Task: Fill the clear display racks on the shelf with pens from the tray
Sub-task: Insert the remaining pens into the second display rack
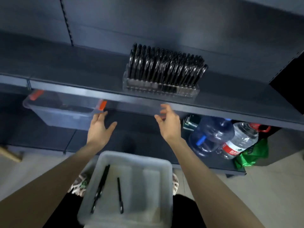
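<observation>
The left hand (100, 127) was spread open and the right hand (169, 124) loosely curled, both apparently empty, just below the shelf (213, 111) edge. The rack (161, 89) above looked full. A thick pen (101, 185) and a thin pen (119, 195) lay in the tray (136, 155); picking one up probably came next.

Below the left hand (100, 129) and right hand (169, 124), one tray (148, 162) holds two loose pens (100, 188). Above the right hand stands one clear rack (161, 91), its racked pens (164, 66) too crowded to count. To that hand's right are two bottles (212, 135) and one green bag (251, 153).
</observation>
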Motion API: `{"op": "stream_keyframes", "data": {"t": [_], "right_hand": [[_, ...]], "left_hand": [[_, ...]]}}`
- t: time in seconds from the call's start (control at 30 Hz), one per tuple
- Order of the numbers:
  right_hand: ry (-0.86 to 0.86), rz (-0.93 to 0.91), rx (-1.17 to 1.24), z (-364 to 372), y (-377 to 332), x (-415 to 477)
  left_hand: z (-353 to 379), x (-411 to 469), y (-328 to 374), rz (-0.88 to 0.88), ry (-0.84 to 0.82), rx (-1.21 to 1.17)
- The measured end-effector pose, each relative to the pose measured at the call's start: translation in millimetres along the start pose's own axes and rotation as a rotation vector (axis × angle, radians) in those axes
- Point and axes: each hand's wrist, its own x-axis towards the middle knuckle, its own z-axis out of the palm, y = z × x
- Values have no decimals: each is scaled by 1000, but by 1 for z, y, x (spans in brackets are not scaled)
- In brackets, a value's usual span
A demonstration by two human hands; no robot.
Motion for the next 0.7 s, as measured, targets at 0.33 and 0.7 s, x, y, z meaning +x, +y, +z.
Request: {"op": "stream_keyframes", "data": {"t": [0.33, 0.7], "right_hand": [[-565, 269, 0, 167, 45, -162], [-756, 496, -288, 235, 90, -218]], "left_hand": [[21, -133, -141, -382, -228, 1], [54, -161, -183, -447, -224, -125]]}}
